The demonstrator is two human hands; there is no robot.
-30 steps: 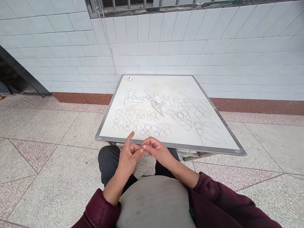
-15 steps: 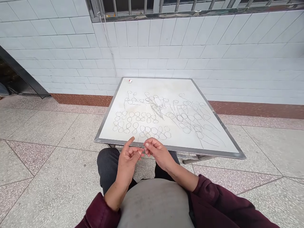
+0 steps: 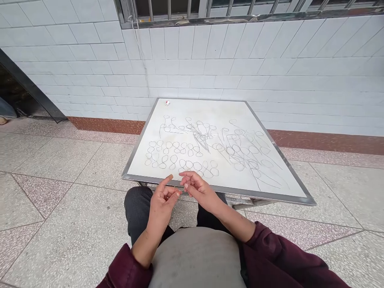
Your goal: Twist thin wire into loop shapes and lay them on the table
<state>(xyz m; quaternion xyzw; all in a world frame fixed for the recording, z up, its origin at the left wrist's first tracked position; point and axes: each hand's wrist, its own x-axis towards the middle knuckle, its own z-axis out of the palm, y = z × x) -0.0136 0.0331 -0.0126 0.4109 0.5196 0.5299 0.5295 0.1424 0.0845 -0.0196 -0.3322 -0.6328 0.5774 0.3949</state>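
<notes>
In front of my lap, my left hand (image 3: 161, 202) pinches a thin wire between thumb and fingertips, its index finger raised. The wire is so fine that its shape is hard to make out. Close on the right is my right hand (image 3: 201, 194), thumb and fingers apart and curved around the wire's end; whether it touches the wire I cannot tell. Both hands are just at the near edge of a white board table (image 3: 204, 108). Wire figure-eight loops (image 3: 173, 162) lie in rows on its near left part.
Long-tailed wire loops (image 3: 238, 151) lie scattered on the right, and a bunch of wires (image 3: 201, 138) lies mid-board. A small white-and-red object (image 3: 167, 103) sits at the far left corner. Behind stands a tiled wall (image 3: 192, 68) with a barred window.
My right thumb and fingers have parted from their pinch near the wire. My left hand keeps its pinch. The view has shifted slightly.
</notes>
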